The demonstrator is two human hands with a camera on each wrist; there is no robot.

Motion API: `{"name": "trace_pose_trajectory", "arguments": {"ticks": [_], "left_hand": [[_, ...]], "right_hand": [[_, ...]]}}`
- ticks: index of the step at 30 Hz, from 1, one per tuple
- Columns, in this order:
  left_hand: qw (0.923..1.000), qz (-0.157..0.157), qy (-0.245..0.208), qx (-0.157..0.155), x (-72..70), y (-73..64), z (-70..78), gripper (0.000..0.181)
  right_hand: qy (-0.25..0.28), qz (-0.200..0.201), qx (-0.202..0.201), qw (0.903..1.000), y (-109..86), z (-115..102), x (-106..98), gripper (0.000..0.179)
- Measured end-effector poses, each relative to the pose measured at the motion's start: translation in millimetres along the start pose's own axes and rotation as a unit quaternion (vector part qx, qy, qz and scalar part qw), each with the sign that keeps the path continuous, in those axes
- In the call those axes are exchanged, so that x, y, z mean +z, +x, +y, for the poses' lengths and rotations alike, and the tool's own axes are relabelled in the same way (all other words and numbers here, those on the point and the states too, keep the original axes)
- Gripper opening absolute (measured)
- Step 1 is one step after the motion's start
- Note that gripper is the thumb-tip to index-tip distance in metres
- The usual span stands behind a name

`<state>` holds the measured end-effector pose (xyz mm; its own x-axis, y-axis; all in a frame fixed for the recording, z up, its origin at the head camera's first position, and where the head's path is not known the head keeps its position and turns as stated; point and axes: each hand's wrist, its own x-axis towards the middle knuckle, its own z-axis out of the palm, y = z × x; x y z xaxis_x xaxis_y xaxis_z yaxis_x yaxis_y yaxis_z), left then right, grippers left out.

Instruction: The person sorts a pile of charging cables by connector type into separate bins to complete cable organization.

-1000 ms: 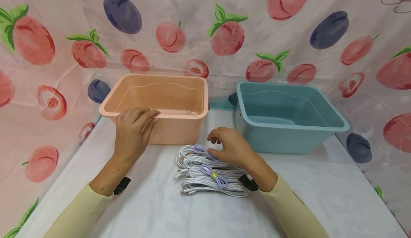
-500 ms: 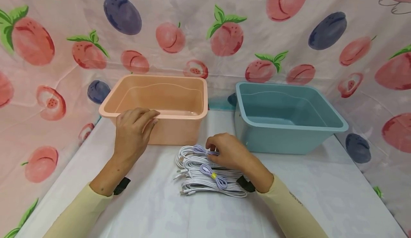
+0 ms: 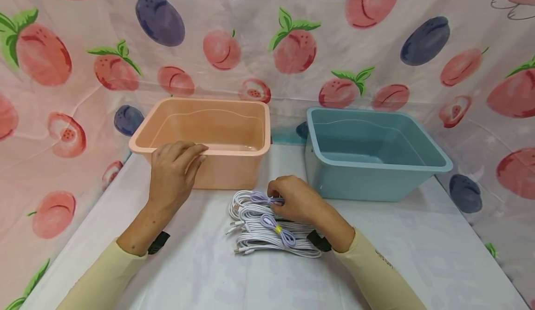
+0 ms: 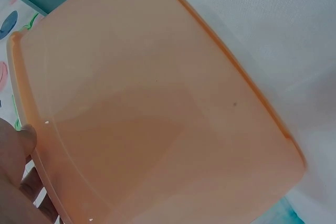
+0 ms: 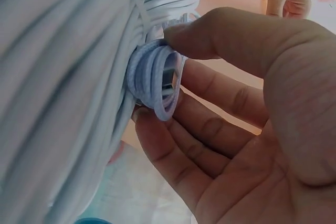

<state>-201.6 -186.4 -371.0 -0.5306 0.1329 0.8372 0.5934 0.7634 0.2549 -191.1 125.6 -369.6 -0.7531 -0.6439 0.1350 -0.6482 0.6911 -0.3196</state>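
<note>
My left hand [image 3: 172, 173] grips the front rim of a peach-coloured plastic bin [image 3: 227, 170]; in the left wrist view the thumb lies on the bin's outer face. At the back of a pile of white charging cables [image 3: 273, 244], my right hand [image 3: 297, 201] pinches a coiled lilac cable [image 5: 152, 72]. Its thumb is on one side of the coil and the fingers are on the other, with a metal plug showing inside the loop. A second lilac cable [image 3: 288, 238] with a yellow tie lies across the white ones.
A teal bin [image 3: 359, 182] stands to the right of the peach one, beyond my right hand. Both are on a white-covered table [image 3: 200, 263]. Behind them hangs a fruit-patterned cloth [image 3: 251, 26].
My right hand has come down onto the far end of the pile, and its fingers have closed round the lilac cable. The left hand has stayed on the rim.
</note>
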Motion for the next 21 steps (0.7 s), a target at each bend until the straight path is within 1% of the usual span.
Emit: {"name": "trace_pose_trajectory", "arguments": {"ticks": [3, 10, 16, 21], "left_hand": [[1.0000, 0.000, 0.000, -0.001, -0.2, -0.2, -0.2, 0.020], [1.0000, 0.000, -0.001, 0.001, -0.7, 1.5, 0.6, 0.019], [1.0000, -0.002, -0.005, 0.002, -0.2, 2.6, 1.0, 0.019], [1.0000, -0.008, 0.001, 0.002, -0.9, 2.0, -0.1, 0.019]], "right_hand": [[-0.001, 0.007, -0.002, 1.0000, -0.6, -0.8, -0.1, 0.014], [-0.002, 0.041, -0.021, 0.9989, -1.4, -3.2, -5.4, 0.014], [0.007, 0.061, -0.020, 0.9979, -2.1, -8.7, -15.6, 0.015], [-0.003, 0.089, -0.040, 0.9952, 1.4, -12.5, -25.6, 0.016]]}}
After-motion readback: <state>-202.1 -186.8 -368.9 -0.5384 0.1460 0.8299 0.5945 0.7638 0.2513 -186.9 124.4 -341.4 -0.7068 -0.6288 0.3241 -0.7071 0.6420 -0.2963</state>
